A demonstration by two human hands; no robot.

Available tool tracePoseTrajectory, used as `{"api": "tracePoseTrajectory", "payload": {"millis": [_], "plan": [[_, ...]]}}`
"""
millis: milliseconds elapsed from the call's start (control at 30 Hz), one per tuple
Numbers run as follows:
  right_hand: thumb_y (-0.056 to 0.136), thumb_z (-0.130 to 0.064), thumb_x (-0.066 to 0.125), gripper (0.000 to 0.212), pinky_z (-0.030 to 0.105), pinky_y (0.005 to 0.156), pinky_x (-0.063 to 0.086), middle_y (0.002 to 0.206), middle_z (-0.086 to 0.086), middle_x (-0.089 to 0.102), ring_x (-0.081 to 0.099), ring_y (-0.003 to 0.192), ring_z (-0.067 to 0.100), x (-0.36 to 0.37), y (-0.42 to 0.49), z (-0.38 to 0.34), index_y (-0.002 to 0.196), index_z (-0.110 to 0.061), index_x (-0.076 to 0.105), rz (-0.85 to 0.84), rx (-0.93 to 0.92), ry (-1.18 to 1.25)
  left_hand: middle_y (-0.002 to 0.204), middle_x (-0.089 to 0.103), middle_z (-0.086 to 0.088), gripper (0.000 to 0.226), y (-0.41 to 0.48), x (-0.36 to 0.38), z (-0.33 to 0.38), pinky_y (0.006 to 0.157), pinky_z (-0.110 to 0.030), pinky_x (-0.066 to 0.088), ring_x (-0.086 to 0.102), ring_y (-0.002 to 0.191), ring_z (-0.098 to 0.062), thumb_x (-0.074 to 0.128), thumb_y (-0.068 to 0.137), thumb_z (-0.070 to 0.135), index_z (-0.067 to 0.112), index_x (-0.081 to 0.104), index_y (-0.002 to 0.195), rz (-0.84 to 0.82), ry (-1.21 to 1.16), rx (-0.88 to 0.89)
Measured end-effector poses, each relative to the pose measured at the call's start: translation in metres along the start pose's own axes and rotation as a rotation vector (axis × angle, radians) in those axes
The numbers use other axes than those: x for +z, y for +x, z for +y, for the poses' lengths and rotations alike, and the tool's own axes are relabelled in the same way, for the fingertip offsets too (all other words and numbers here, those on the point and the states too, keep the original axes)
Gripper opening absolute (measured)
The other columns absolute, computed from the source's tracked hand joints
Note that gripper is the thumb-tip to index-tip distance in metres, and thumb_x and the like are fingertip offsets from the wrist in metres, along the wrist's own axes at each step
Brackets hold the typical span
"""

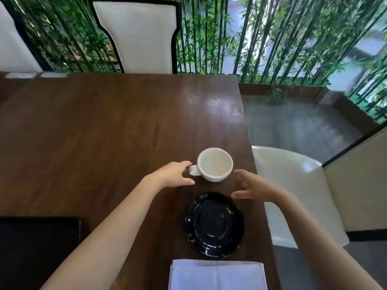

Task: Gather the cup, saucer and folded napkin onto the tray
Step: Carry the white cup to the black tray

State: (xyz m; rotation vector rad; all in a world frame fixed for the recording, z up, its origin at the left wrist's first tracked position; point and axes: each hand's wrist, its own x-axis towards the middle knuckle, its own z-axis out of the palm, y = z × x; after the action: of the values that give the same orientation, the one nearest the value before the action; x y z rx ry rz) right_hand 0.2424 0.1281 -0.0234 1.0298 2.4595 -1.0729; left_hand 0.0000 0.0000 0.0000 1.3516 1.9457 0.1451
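A white empty cup [215, 164] stands upright on the dark wooden table [104, 132], its handle pointing left. My left hand [174, 174] is at the handle, fingers curled around it but apart, touching or nearly touching it. My right hand [250, 186] hovers open just right of the cup, fingers spread. A glossy black saucer [214, 225] lies nearer to me, below the cup. A white folded napkin [217, 275] lies at the table's near edge. A black tray [37, 248] sits at the lower left.
The table's right edge runs close to the cup and saucer. A white chair [293, 185] stands right of the table, another white-backed chair [138, 34] at the far side. Bamboo plants [272, 38] line the background.
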Motion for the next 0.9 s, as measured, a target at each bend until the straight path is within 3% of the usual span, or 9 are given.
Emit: {"api": "tracePoseTrajectory", "payload": {"millis": [100, 200, 400, 467, 567, 633, 733, 900], "plan": [[0.074, -0.037, 0.076, 0.082, 0.026, 0.089, 0.043, 0.129, 0.007, 0.051, 0.052, 0.105, 0.016, 0.005, 0.011, 0.005, 0.14, -0.023, 0.03, 0.082, -0.035, 0.088, 0.144, 0.043, -0.006, 0.082, 0.007, 0.008, 0.0, 0.103, -0.036, 0.04, 0.044, 0.128, -0.023, 0.067, 0.08, 0.039, 0.022, 0.021, 0.146, 0.028, -0.076, 0.002], [0.071, -0.034, 0.078, 0.085, 0.022, 0.087, 0.038, 0.129, 0.004, 0.05, 0.049, 0.106, 0.012, 0.011, 0.024, 0.006, 0.14, -0.024, 0.029, 0.141, -0.091, 0.148, 0.141, 0.046, -0.004, 0.084, 0.015, 0.02, 0.002, 0.103, -0.04, 0.041, 0.045, 0.127, -0.022, 0.072, 0.077, 0.036, 0.024, 0.024, 0.145, 0.085, -0.156, 0.02], [0.069, -0.017, 0.081, 0.086, 0.03, 0.099, 0.044, 0.135, -0.008, 0.044, 0.048, 0.123, 0.01, 0.015, 0.04, -0.003, 0.135, -0.033, 0.029, 0.154, -0.207, 0.528, 0.135, 0.051, 0.004, 0.085, 0.036, 0.034, 0.006, 0.097, -0.029, 0.038, 0.047, 0.123, -0.017, 0.08, 0.068, 0.025, 0.028, 0.033, 0.139, 0.222, -0.399, 0.111], [0.068, -0.012, 0.081, 0.087, 0.023, 0.098, 0.044, 0.138, -0.005, 0.038, 0.044, 0.125, 0.007, 0.017, 0.044, -0.005, 0.134, -0.033, 0.028, 0.168, -0.23, 0.581, 0.135, 0.049, 0.008, 0.09, 0.041, 0.033, 0.007, 0.102, -0.033, 0.037, 0.044, 0.125, -0.015, 0.082, 0.066, 0.023, 0.034, 0.031, 0.139, 0.189, -0.459, 0.132], [0.069, -0.011, 0.081, 0.086, 0.004, 0.087, 0.043, 0.137, -0.006, 0.031, 0.039, 0.123, -0.006, 0.019, 0.05, -0.007, 0.128, -0.037, 0.024, 0.183, -0.248, 0.596, 0.136, 0.045, 0.013, 0.093, 0.045, 0.03, 0.005, 0.106, -0.038, 0.036, 0.041, 0.127, -0.012, 0.084, 0.063, 0.024, 0.037, 0.029, 0.138, 0.124, -0.511, 0.156], [0.069, -0.012, 0.081, 0.088, -0.001, 0.083, 0.04, 0.136, -0.008, 0.026, 0.035, 0.118, -0.017, 0.02, 0.052, -0.006, 0.13, -0.035, 0.022, 0.185, -0.247, 0.591, 0.137, 0.044, 0.013, 0.095, 0.046, 0.028, 0.005, 0.107, -0.039, 0.035, 0.041, 0.127, -0.011, 0.084, 0.063, 0.027, 0.037, 0.028, 0.139, 0.101, -0.524, 0.157], [0.069, -0.012, 0.081, 0.088, -0.002, 0.082, 0.039, 0.134, -0.011, 0.025, 0.034, 0.112, -0.026, 0.02, 0.054, -0.007, 0.13, -0.035, 0.022, 0.198, -0.25, 0.59, 0.136, 0.045, 0.011, 0.094, 0.046, 0.029, 0.005, 0.107, -0.044, 0.037, 0.042, 0.126, -0.013, 0.084, 0.063, 0.028, 0.035, 0.029, 0.138, 0.118, -0.538, 0.158], [0.067, -0.013, 0.083, 0.086, 0.0, 0.08, 0.042, 0.128, -0.016, 0.032, 0.038, 0.112, -0.023, 0.016, 0.052, -0.009, 0.127, -0.036, 0.026, 0.213, -0.262, 0.56, 0.137, 0.046, 0.01, 0.092, 0.045, 0.034, 0.007, 0.106, -0.045, 0.039, 0.043, 0.126, -0.013, 0.084, 0.064, 0.028, 0.035, 0.03, 0.138, 0.168, -0.559, 0.155]]}}
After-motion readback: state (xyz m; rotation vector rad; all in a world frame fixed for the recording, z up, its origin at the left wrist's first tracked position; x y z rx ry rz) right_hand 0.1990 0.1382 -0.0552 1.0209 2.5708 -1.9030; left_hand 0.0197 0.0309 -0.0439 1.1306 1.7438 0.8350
